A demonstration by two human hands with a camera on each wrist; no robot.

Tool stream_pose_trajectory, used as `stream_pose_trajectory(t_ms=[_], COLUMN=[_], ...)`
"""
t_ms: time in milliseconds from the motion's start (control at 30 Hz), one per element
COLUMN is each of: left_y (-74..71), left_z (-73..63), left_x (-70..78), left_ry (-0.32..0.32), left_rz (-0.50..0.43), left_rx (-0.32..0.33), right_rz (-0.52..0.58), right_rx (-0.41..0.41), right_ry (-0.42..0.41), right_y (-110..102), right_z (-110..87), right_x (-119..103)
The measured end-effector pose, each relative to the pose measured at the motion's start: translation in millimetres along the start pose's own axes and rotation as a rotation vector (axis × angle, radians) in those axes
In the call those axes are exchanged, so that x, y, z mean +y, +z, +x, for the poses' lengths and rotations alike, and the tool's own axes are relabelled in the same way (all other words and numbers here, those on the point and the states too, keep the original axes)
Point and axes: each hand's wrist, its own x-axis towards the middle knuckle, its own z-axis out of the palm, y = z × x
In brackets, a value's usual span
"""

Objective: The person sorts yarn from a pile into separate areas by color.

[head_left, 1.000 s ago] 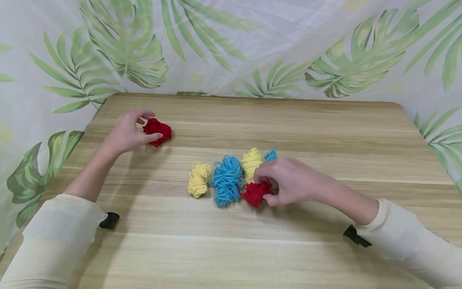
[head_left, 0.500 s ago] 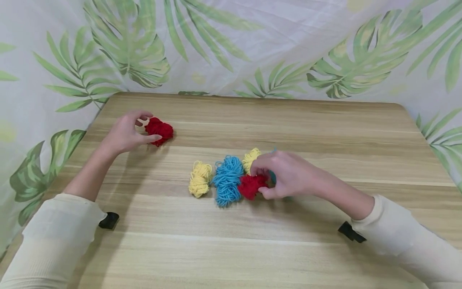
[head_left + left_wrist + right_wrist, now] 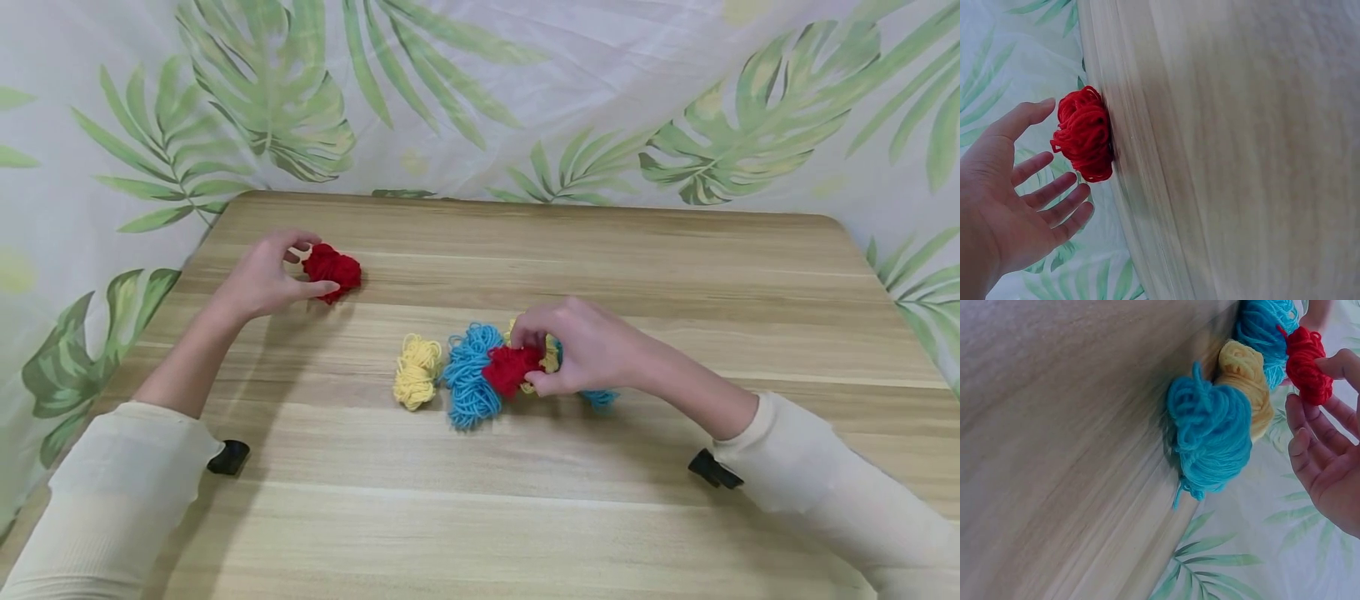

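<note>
My right hand (image 3: 592, 346) pinches a small red yarn bundle (image 3: 510, 368) between thumb and fingers. In the right wrist view that bundle is raised off the table, overlapping a blue yarn bundle (image 3: 1266, 331). Under the hand lie a yellow bundle (image 3: 1244, 369) and another blue one (image 3: 1210, 437), both mostly hidden in the head view. Farther back on the left, my left hand (image 3: 262, 279) spreads its fingers loosely beside a second red yarn bundle (image 3: 333, 268), which rests on the table. The left wrist view shows a gap between that bundle and the palm.
Another yellow yarn bundle (image 3: 416, 372) lies at the left end of the row. The wooden table (image 3: 375, 517) reaches back to a leaf-printed curtain (image 3: 450, 83). A black piece (image 3: 228, 457) sticks out by the left sleeve (image 3: 135, 467).
My right hand has carried the red yarn bundle up and left, from the front of the right yellow bundle to over the middle blue one. The left hand stays nearly still.
</note>
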Motion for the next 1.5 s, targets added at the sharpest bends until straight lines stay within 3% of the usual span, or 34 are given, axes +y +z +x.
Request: stream_pose_trajectory(t_ms=[500,1000,1500], left_y=[1.2,-2.5,-1.0], left_z=[-0.5,-1.8,-4.3], left_x=[2.4,2.8,-0.7], left_ry=[-0.002,-0.017,-0.017], left_rz=[-0.012,-0.002,-0.014], left_rx=[-0.001,-0.006,-0.014], right_rz=[0.033,0.073,0.079], right_rx=[0.048,0.044,0.095], right_ry=[-0.042,-0.005,-0.035], right_y=[5,2,2], right_z=[16.5,27.1,37.6], right_x=[4,2,6])
